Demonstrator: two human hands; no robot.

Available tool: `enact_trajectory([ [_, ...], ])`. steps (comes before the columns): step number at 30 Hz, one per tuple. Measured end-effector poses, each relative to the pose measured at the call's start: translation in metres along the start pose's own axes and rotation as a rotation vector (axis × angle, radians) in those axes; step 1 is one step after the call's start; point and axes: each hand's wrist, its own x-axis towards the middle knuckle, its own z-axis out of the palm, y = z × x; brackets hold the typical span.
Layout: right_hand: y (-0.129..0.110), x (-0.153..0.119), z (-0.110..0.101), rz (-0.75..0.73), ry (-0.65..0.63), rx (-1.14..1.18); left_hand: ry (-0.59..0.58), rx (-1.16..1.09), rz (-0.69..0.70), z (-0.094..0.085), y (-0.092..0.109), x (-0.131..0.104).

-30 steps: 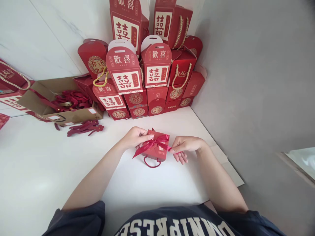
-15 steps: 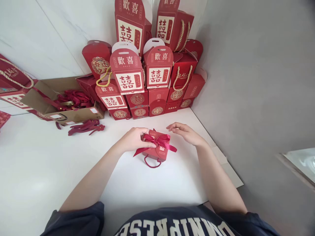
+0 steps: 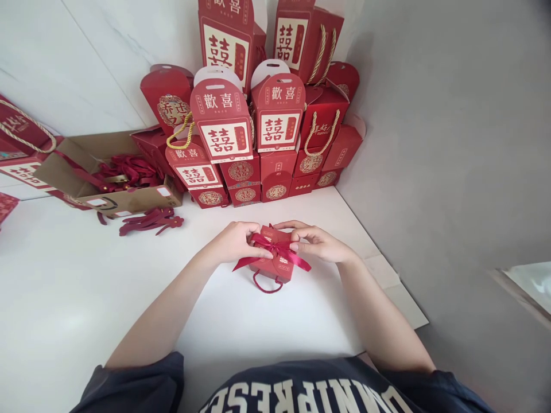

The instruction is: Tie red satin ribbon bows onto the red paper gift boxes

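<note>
The small red box (image 3: 267, 269) lies flat on the white tabletop (image 3: 241, 327), between the two hands, its cord handle (image 3: 267, 291) looping out toward six o'clock. A ribbon bow (image 3: 284, 249) sits across its top, one tail pointing to about eight o'clock and the other to four. At nine to ten o'clock the left hand (image 3: 241, 241) has its grip closed on the box's side, thumb laid over the bow's near loop. At two to three o'clock the right hand (image 3: 316, 242) touches the other loop with thumb and fingers; whether that grip pinches it I cannot tell. Farther off, around half past nine, lie loose ribbons (image 3: 150, 222), with an open cardboard box (image 3: 129, 203) of more ribbons just behind. Stacked red gift boxes (image 3: 226, 135) rise at twelve.
</note>
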Motion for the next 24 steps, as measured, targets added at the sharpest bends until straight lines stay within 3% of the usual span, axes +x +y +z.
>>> enact_trajectory([
  [14, 0.005, 0.004, -0.001, -0.035, -0.060, 0.081, -0.031, -0.052, 0.008, 0.000, -0.003, 0.003],
  [24, 0.007, 0.007, 0.002, 0.009, 0.048, 0.106, -0.225, -0.096, -0.028, -0.016, 0.007, -0.011],
])
